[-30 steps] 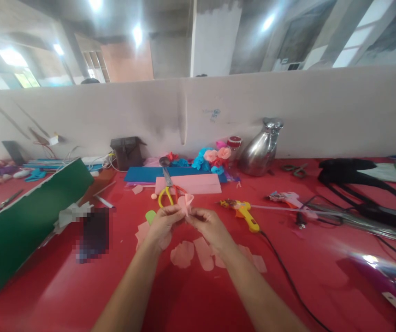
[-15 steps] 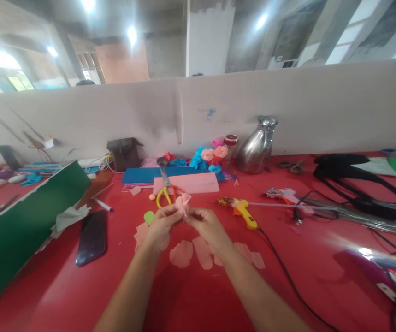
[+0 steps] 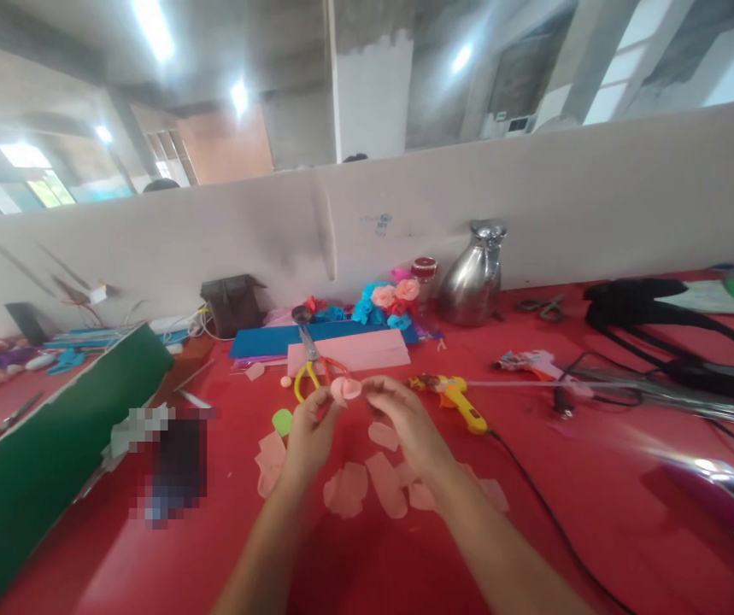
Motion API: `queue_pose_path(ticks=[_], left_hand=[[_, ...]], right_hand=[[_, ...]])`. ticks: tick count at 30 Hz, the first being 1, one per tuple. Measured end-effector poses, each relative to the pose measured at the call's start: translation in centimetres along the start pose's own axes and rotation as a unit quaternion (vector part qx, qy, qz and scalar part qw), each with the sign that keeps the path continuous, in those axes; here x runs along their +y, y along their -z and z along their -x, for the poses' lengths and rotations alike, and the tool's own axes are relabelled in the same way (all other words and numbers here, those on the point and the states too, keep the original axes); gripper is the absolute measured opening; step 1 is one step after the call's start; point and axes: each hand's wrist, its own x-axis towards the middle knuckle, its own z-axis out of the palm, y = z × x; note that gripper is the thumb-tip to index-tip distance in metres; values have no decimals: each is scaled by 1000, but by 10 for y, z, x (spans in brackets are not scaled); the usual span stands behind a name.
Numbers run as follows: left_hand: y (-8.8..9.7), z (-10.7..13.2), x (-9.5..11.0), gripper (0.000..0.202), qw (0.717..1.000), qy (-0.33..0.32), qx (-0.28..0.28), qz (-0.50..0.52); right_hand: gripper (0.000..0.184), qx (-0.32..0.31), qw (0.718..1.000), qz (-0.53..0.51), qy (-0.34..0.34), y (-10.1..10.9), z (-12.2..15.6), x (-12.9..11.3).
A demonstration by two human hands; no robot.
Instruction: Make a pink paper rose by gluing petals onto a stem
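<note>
My left hand (image 3: 311,436) pinches a small pink paper flower (image 3: 345,390) between thumb and fingers, raised above the table. Close to the flower's right side is my right hand (image 3: 408,423), its fingers half bent and apart, with nothing visible in them. Beneath and around the hands lie several cut pink paper petals (image 3: 346,490). Behind the flower are scissors (image 3: 308,346) with yellow and red handles, their blades resting on folded pink paper (image 3: 372,348). A yellow hot glue gun (image 3: 456,399) lies to the right of my right hand.
A green board (image 3: 65,453) stands at the left. Along the wall are finished paper flowers (image 3: 392,299), a steel jug (image 3: 474,278) and a dark pouch (image 3: 233,306). The glue gun's black cord (image 3: 537,500) runs toward the front right. A pink glue gun (image 3: 539,367) lies farther right.
My right hand has come off the flower and moved slightly right, its fingers opening. The left hand still holds the flower, which has tilted rightward. The view has shifted a little.
</note>
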Motion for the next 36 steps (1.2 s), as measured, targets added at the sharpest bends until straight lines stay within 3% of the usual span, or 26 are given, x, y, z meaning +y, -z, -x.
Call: queue_pose_path(ticks=[7,15,21,26,28,32,34,36], left_hand=[[2,2,7,12,991,15,-127,-37],[2,2,3,15,987,21,-142,-70],[2,2,2,14,987,96,-132,-10],[6,-1,-3,13,973,182,-71,121],[8,-1,-5,15,960,217,-67,166],[10,0,-2,14,951,234,-131,153],[10,1,0,15,951,233,-155,131],[9,2,2,16,950,242,-157,118]], right_hand=[[42,-90,990,-81,-79,7,-2,-6],[14,-129,989,62,-22,11,3,-6],[8,-100,995,9,-4,10,2,-9],[15,45,997,-57,22,16,-8,-1],[21,61,996,-62,-5,17,-11,2],[38,-82,996,-6,-37,15,-5,-4],[30,-143,989,29,-31,12,1,-8],[16,-157,986,53,-24,10,4,-10]])
